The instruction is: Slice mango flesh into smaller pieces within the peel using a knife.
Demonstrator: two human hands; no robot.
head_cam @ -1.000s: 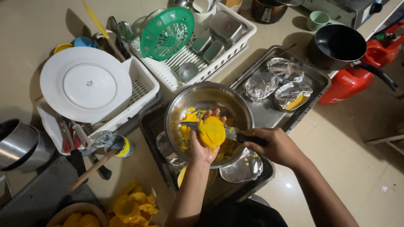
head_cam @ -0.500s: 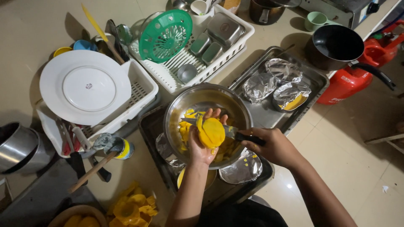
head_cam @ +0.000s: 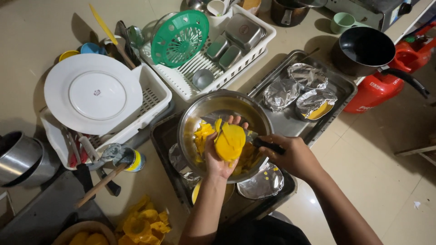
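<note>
Over the steel bowl (head_cam: pixel 225 107), my L hand (head_cam: pixel 217 156) cups a peeled mango (head_cam: pixel 230 141); R hand (head_cam: pixel 294 156) grips knife (head_cam: pixel 262 143) (blade against fruit).

Knife blade (head_cam: pixel 249 134) mostly hidden behind mango (head_cam: pixel 229 141); handle buried in right hand (head_cam: pixel 293 156). Left hand (head_cam: pixel 218 159) palm covered by fruit. Bowl (head_cam: pixel 200 113) bottom masked by slices and hands. Foil contents (head_cam: pixel 281 94) unseen. Left pot (head_cam: pixel 18 156), basket (head_cam: pixel 84 232) and top pot (head_cam: pixel 288 10) cut by edges. Plate mark (head_cam: pixel 96 92) too small to read.
</note>
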